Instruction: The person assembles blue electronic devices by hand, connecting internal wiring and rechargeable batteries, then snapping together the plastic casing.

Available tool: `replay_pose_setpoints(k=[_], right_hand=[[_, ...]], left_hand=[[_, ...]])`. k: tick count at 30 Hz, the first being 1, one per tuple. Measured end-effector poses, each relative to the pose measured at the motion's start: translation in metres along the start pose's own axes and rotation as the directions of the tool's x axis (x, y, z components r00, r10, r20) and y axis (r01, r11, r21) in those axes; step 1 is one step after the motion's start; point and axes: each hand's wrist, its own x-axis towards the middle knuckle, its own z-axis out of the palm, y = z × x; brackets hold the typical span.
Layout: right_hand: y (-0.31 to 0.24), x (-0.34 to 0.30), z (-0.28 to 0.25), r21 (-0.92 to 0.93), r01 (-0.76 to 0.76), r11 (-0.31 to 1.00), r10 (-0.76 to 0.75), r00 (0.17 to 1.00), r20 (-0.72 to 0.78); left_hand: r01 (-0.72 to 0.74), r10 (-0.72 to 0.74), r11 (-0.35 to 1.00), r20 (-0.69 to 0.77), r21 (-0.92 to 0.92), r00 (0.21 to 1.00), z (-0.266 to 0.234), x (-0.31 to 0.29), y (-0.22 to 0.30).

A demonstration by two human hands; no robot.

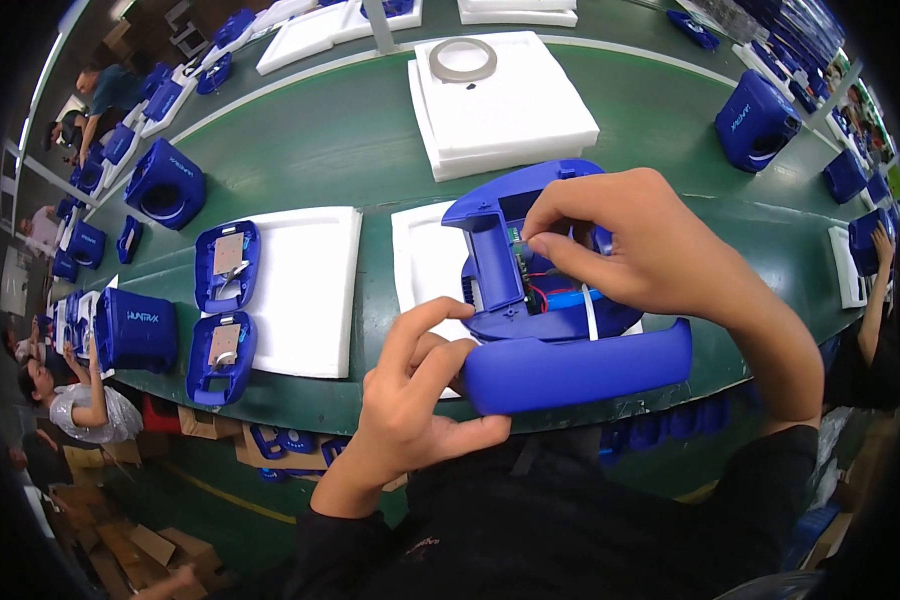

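Observation:
An open blue plastic housing (pixel 490 265) lies in front of me on a white foam pad (pixel 425 250). Inside it show a circuit board edge, red wires and a bright blue part (pixel 568 299). My right hand (pixel 645 240) reaches over the housing with thumb and forefinger pinched above the board; what is between them is hidden. A curved blue cover (pixel 580 372) sits at the near side, joined to the interior by a white flat cable (pixel 590 315). My left hand (pixel 410 395) grips the cover's left end, its forefinger touching the housing's rim.
Left, two blue shells (pixel 225 265) with tan boards rest on a foam sheet (pixel 310 300). A tape roll (pixel 463 60) tops stacked foam (pixel 510 110). Blue units (pixel 165 185) stand along the green belt (pixel 300 130). Co-workers (pixel 90 405) work at both sides.

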Motion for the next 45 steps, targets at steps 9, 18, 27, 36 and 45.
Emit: replay_pose_setpoints(k=[9,18,27,36,45], right_hand=[[0.03,0.027,0.01,-0.05,0.308,0.95,-0.312,0.945,-0.096],[0.025,0.035,0.002,0.047,-0.476,0.878,0.433,0.833,0.344],[0.028,0.036,0.017,0.138,-0.589,0.796,0.538,0.794,0.283],[0.024,0.033,0.015,0.28,-0.734,0.619,0.653,0.679,0.335],[0.039,0.021,0.031,0.257,-0.489,0.833,0.456,0.872,0.18]], left_hand=[[-0.063,0.059,0.993,0.046,0.099,0.997,0.007,0.005,-0.01],[-0.034,0.03,0.998,0.061,0.061,0.998,0.009,0.005,-0.016],[-0.082,0.075,0.993,0.08,0.086,0.994,0.011,0.001,-0.023],[-0.021,0.013,0.992,0.065,0.126,0.998,0.018,-0.008,-0.018],[0.04,-0.046,0.994,0.052,0.1,0.998,0.02,-0.014,-0.017]])
